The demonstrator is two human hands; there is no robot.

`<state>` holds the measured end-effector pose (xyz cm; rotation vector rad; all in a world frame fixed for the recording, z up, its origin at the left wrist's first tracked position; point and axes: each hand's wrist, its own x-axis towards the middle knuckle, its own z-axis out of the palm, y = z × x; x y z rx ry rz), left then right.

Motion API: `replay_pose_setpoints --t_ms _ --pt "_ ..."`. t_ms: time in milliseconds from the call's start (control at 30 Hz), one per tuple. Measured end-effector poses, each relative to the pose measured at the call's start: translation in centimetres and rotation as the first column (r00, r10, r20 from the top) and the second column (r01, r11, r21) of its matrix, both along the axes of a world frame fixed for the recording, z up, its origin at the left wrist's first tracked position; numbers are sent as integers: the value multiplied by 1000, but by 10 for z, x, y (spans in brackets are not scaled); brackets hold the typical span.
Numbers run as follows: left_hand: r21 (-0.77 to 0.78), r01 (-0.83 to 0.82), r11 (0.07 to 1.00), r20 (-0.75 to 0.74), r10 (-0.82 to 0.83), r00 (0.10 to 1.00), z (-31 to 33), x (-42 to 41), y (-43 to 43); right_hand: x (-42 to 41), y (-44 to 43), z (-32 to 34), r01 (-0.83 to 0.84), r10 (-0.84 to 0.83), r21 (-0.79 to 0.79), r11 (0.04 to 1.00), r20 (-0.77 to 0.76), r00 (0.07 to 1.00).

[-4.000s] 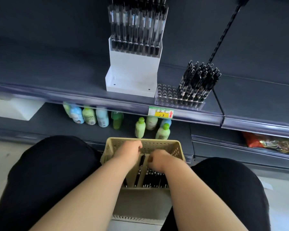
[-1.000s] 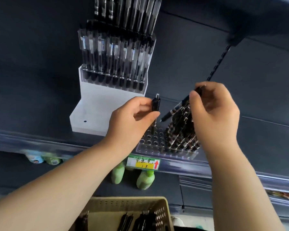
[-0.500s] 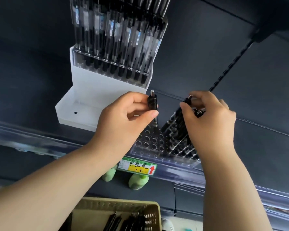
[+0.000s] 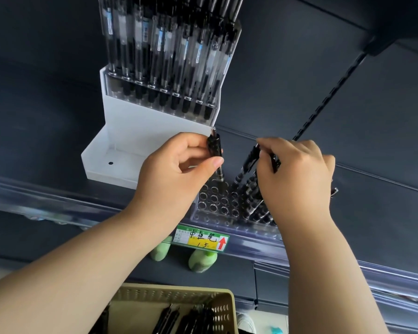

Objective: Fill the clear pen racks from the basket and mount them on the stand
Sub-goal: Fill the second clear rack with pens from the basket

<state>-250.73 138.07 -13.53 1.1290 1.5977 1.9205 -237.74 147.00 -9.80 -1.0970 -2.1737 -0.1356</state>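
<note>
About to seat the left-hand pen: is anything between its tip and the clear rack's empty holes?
Nothing visible. The left hand pinches the pen tip down, right at the rack's open holes. The seated pens lean farther right, where the right hand pinches a second pen.

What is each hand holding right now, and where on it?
Left hand pinches a black pen near its upper end. Right hand pinches a second pen near its top.
</note>
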Motion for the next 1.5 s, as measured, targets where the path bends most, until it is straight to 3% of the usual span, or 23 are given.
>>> replay_pose_setpoints --t_ms 367,533,733,1500 --pt "-4 63 998 -98 -63 993 14 16 28 7 -8 8 -30 31 11 999 -174 984" --pt "-79 67 995 -209 -83 975 6 18 41 9 -9 7 -43 42 2 999 -209 977" --pt "-197 97 976 -216 -139 966 -10 23 45 11 -8 7 -94 84 -19 995 -285 955" --pt "-214 23 976 -403 -109 909 -10 30 48 13 -2 1 -115 111 4 993 -278 954"
